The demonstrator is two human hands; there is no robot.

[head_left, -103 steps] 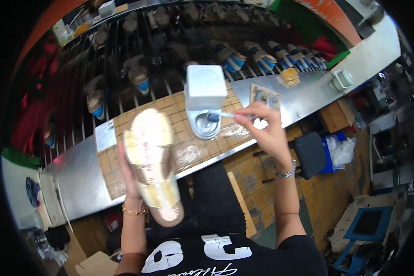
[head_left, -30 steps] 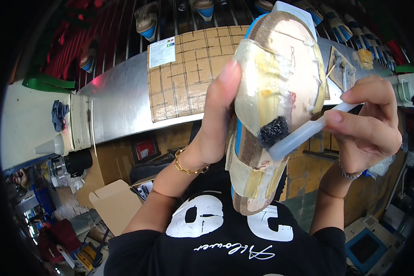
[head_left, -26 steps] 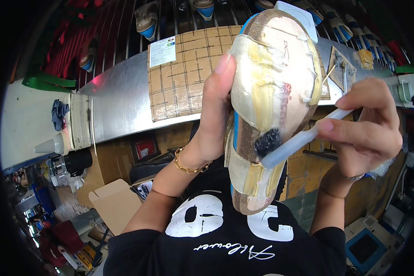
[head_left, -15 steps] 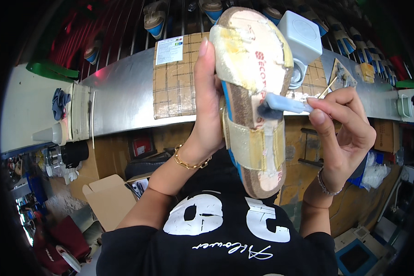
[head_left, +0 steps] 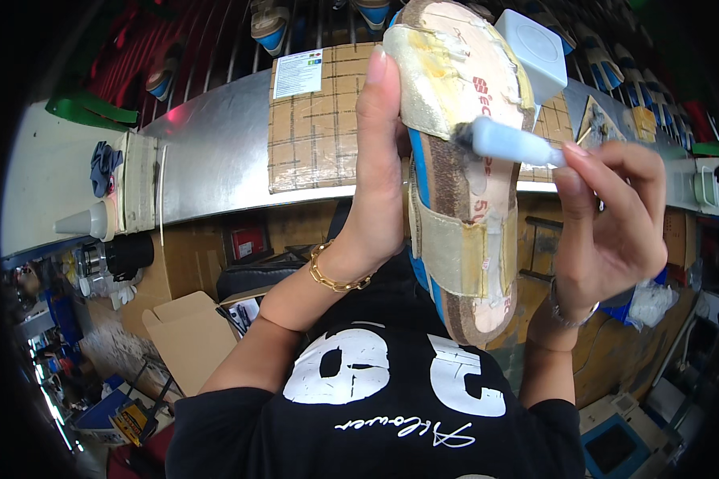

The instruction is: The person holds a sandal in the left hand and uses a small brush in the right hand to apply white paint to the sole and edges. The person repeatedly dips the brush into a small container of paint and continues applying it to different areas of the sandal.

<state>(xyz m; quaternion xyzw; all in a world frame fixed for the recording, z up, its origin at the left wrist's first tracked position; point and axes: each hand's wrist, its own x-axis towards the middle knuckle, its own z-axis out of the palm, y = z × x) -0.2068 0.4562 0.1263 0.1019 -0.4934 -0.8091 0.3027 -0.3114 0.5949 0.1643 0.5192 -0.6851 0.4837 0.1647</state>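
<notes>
My left hand (head_left: 379, 176) grips a sandal footbed (head_left: 481, 195) by its left edge, thumb up along the side and fingers hidden behind. It is held upright, underside toward me, with a blue edge and pale strap ends folded over and glued with yellowish residue. Pinched between the thumb and fingers of my right hand (head_left: 615, 211) is a brush with a pale blue handle (head_left: 518, 145). Its dark, blurred bristles touch the brown border just below the upper strap end.
A wrapped cardboard package (head_left: 315, 140) lies on the metal counter (head_left: 208, 152), beside a white block-shaped device (head_left: 533, 52). Beyond it, several sandals (head_left: 270, 33) rest on metal bars. An open cardboard box (head_left: 185, 339) stands lower left; a grey cone (head_left: 84, 226) sits at the left.
The sandal footbed has shifted a little right and tilted slightly. The brush has moved up toward the upper strap end at the left border. Both hands keep their hold.
</notes>
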